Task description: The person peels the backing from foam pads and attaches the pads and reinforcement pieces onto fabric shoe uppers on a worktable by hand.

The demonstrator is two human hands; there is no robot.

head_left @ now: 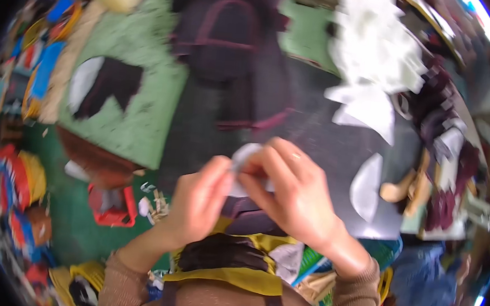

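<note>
In front of my chest, over the near edge of the dark tabletop [317,124], both hands meet at a small white piece [247,153], perhaps cloth or padding. My left hand [201,199] pinches its left side, blurred by motion. The bent fingers of my right hand [291,186] close on its upper right side; a ring shows on one finger. The fingers hide part of the piece. Beyond my hands lie dark garment pieces [231,41] with pink stitching. To the right a white half-moon piece [366,187] lies flat.
A white heap of cloth [377,42] sits at the far right. On the green table [137,114] at left lies a dark piece [114,86] with a white curved part. Wooden-looking tools [417,188] rest at the right edge. A red stool [113,205] stands on the floor.
</note>
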